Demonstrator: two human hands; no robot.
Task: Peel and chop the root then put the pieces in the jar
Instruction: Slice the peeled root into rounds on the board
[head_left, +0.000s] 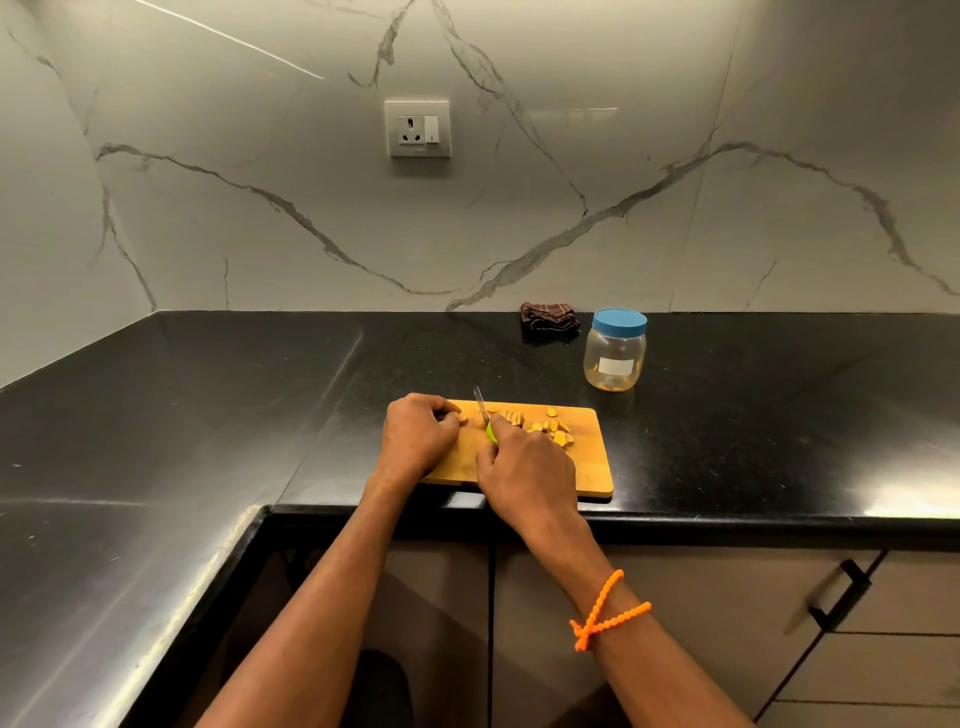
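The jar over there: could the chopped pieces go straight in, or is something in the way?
Its blue lid is on the jar, closing the mouth, so it must come off first. The counter between the cutting board, where the pieces lie, and the jar looks free.

- The counter is black polished stone, L-shaped, running along the marble wall and turning down the left side; light glints off it.
- A wooden cutting board lies flat near the front edge, its near side almost at the counter's lip.
- A clear plastic jar with a blue lid and a white label stands upright behind the board's right end, apart from it.
- A dark folded cloth sits by the wall, just left of the jar and behind it.
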